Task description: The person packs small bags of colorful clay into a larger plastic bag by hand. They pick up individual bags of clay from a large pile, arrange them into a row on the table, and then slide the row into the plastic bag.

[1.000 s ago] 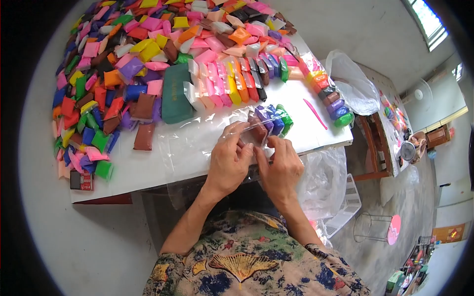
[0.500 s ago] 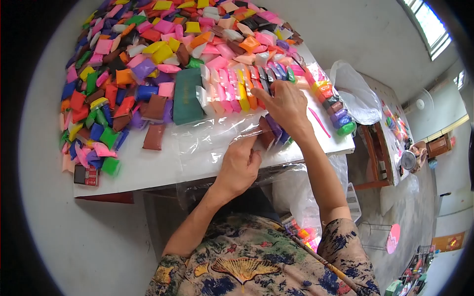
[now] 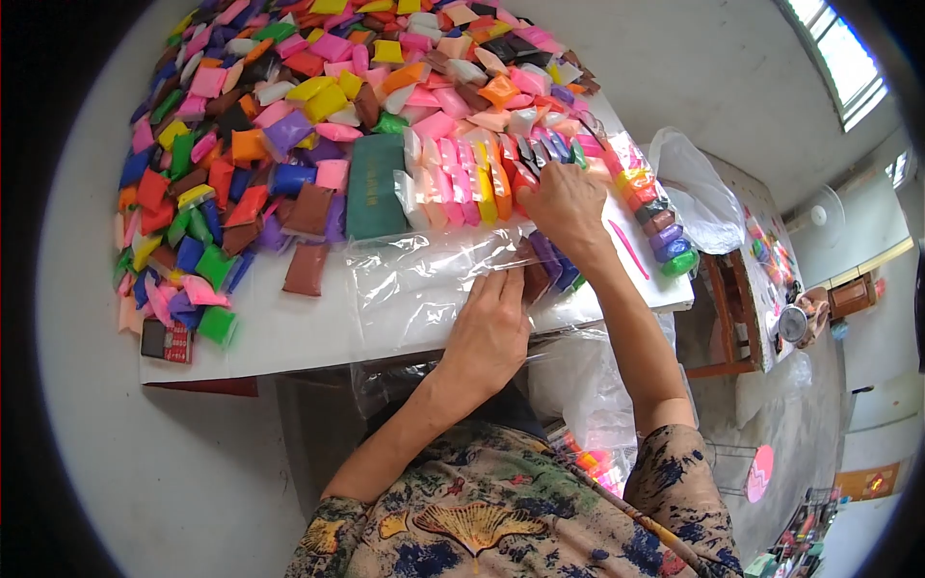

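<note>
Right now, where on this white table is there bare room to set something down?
Bare white tabletop runs along the near edge, between the small red calculator and the clear plastic bags under the left hand. A slim patch surrounds the thin pink stick, beside the right hand. Heaped coloured packets crowd the rest.

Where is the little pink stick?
In the head view, the pink stick lies on the white table near its right edge, between the right hand and the bagged row of clay pieces.
</note>
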A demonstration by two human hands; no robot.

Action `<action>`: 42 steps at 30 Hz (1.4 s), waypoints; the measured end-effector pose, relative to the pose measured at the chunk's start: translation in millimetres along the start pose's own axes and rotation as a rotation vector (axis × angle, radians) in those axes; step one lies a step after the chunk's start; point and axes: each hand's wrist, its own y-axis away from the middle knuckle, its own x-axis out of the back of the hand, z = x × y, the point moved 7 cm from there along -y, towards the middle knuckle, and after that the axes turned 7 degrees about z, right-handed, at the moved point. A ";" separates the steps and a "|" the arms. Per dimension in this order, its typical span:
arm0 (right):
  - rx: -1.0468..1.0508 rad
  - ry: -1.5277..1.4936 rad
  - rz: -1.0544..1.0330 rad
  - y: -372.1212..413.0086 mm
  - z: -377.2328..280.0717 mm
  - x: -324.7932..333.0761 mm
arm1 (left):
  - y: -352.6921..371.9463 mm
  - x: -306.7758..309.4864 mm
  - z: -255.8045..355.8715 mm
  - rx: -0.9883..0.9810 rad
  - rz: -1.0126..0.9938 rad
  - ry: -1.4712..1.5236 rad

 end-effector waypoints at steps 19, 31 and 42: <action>-0.097 -0.747 0.330 174.5 -9.5 81.7 | 6.8 20.6 -12.0 0.183 0.005 0.197; 0.048 -0.346 0.519 184.8 -32.0 48.8 | 25.2 34.0 -15.9 0.231 0.175 -0.073; -0.082 -0.416 0.502 171.0 -33.5 30.8 | 26.2 31.0 -23.1 0.209 0.232 0.083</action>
